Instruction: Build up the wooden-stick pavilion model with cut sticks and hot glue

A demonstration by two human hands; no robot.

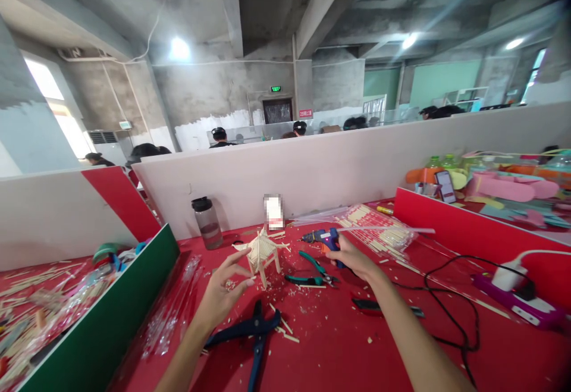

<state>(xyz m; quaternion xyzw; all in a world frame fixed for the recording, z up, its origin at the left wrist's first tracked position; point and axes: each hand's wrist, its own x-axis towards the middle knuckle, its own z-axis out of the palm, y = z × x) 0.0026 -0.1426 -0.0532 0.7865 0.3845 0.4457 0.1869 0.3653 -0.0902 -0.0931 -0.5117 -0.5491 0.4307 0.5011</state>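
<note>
A small pavilion-like model of pale wooden sticks (pixel 262 251) stands on the red table, its pointed roof above thin legs. My left hand (pixel 228 282) is at its left side, fingers apart, the fingertips close to the roof and legs; whether they touch it I cannot tell. My right hand (pixel 350 256) is wrapped round a blue glue gun (pixel 328 238), whose nozzle points left towards the model, with a gap between them. A clear glue stick (pixel 392 229) sticks out of the gun's back. Green-handled pliers (pixel 312 270) lie below the gun.
Large dark blue cutters (pixel 257 328) lie in front of the model. A bottle (pixel 207 223) stands back left. Bundled sticks (pixel 377 230) lie behind my right hand. At right are a black cable (pixel 450 338) and purple power strip (pixel 520 303). Green (pixel 111 320) and red dividers (pixel 473 225) flank the table.
</note>
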